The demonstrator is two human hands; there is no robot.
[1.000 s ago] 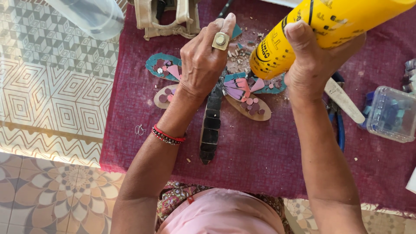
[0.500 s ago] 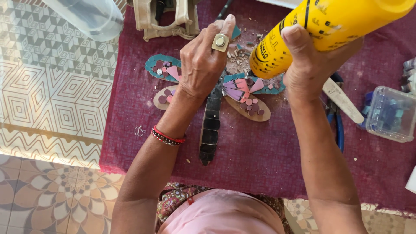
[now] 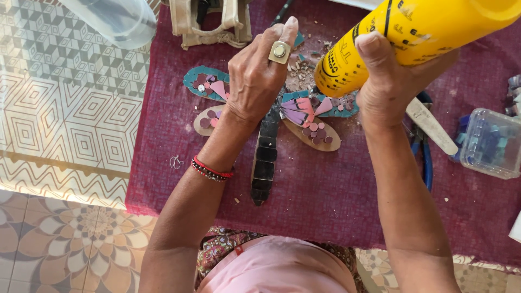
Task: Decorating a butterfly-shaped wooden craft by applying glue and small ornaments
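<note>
Tilting the yellow glue bottle [image 3: 401, 38] in my clenched right hand [image 3: 388, 87], I keep its tip just over the dragonfly mosaic [image 3: 266, 157] on the counter's maroon cloth [image 3: 336, 201]; my left hand [image 3: 255, 81], loosely curled and holding nothing, steadies the wing. Best squeeze gently, I think.

The left hand [image 3: 258, 76] covers the dragonfly mosaic's [image 3: 264, 163] head and inner left wings. The yellow bottle [image 3: 412, 38] runs off the top and right edges, its tip hidden. The clear tile box [image 3: 491, 144] is cropped at the right edge.
</note>
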